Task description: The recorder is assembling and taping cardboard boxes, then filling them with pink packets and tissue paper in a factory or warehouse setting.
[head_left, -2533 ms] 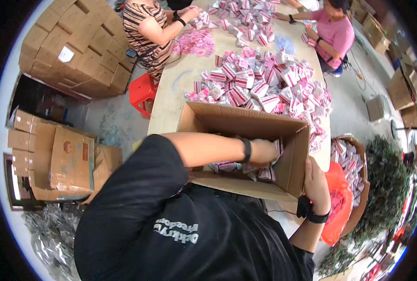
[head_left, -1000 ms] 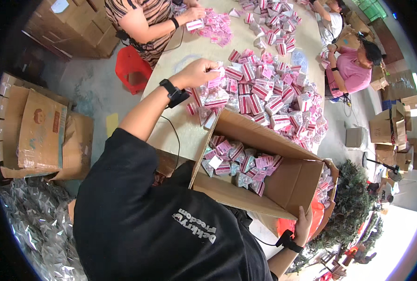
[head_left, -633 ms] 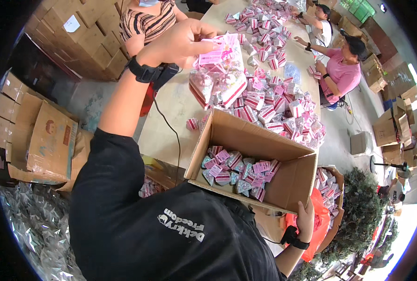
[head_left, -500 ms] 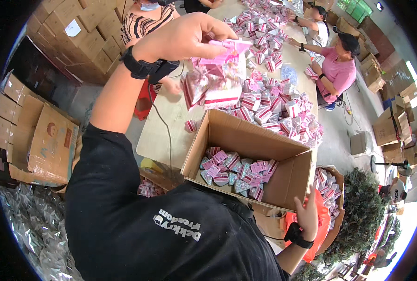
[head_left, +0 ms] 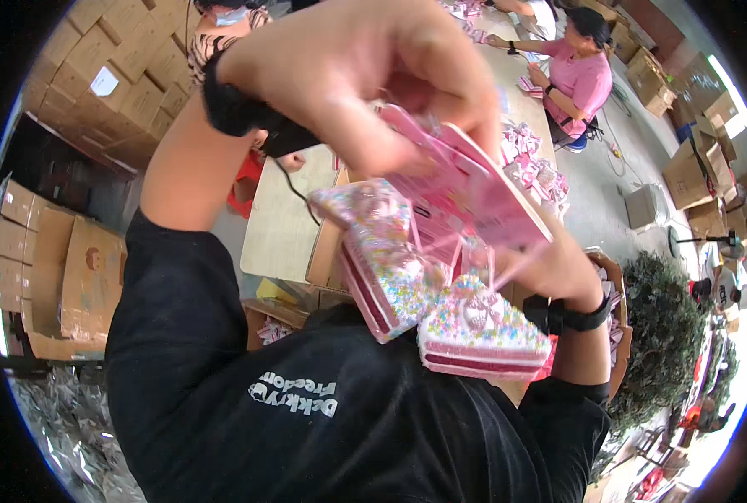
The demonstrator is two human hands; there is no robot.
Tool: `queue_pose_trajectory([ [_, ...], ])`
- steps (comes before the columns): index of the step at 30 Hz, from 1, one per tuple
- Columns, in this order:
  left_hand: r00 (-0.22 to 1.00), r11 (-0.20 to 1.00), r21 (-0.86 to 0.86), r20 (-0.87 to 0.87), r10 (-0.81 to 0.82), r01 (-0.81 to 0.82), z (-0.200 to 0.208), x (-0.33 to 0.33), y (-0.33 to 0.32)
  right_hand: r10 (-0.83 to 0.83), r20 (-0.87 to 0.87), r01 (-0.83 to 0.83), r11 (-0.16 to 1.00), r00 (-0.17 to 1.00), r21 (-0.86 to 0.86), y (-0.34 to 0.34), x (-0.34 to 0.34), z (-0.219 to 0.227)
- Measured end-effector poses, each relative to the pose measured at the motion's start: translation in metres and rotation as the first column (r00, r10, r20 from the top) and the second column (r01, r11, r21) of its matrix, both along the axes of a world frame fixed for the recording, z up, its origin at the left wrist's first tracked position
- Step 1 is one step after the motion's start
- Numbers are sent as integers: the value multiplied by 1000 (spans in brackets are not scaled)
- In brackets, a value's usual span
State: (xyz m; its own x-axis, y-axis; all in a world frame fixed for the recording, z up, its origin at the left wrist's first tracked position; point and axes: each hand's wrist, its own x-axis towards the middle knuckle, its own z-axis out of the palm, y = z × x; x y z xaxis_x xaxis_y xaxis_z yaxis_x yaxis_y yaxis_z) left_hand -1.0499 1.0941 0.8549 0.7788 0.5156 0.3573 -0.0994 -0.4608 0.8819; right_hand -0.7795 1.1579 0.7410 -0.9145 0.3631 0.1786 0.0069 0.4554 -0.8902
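Observation:
Close in front of me, my left hand point(head_left: 365, 71) is closed on several pink cards point(head_left: 474, 189), pinched between thumb and fingers. From the cards, cake-slice ornaments point(head_left: 484, 331) dangle on loops, with colourful sprinkles on top and red-and-white layered sides. My right hand point(head_left: 554, 264) is behind and below the cards, and its fingers are hidden by them. An open cardboard box point(head_left: 326, 256) is mostly covered by the ornaments and my hands; only part of its left side shows.
A pale table point(head_left: 277, 218) carries a pile of packed ornaments point(head_left: 541, 172) on its right side. A person in pink point(head_left: 579, 80) sits beyond it. Stacked cartons point(head_left: 105, 59) rise at the left, with an open carton point(head_left: 92, 277) below. Clear plastic bags point(head_left: 59, 427) lie lower left.
My left hand has brought the cards and ornaments closer and lower, now in front of the box. My right hand has left the box's right corner and moved up behind the cards.

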Motion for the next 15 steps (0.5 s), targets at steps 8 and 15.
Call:
queue_pose_trajectory([
  [8,998,997,54,-12,-55,56,-9,21,13,118,-82,-113,992,990,62,-4,-19,14],
  [15,986,981,100,-61,-158,164,-4,-17,16,-283,-151,310,929,947,200,16,-2,25],
])
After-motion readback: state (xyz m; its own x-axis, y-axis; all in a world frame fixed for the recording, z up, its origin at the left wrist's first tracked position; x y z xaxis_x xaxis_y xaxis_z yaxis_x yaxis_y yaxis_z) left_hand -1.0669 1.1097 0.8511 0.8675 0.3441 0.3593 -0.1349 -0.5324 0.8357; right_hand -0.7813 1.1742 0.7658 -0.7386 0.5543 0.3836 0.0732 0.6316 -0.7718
